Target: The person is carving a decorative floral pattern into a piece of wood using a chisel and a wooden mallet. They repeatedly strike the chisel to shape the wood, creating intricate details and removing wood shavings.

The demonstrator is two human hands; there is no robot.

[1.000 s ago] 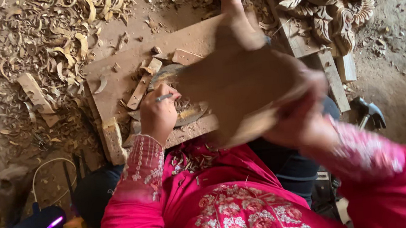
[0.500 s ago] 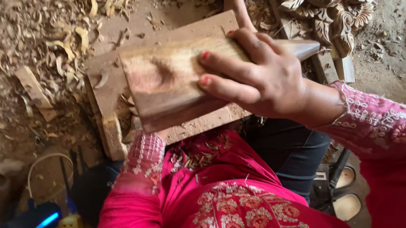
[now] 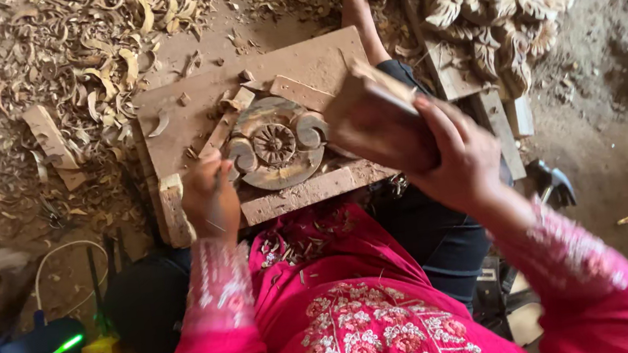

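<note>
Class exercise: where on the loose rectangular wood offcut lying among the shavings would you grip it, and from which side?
Pinch the wood offcut across its two long edges, coming straight down from above. It lies flat on the ground, narrow across, with only thin shavings around it.

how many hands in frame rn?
2. Left hand at the carved rosette, gripping a thin tool; right hand raised, holding a wooden block. No others visible.
</note>
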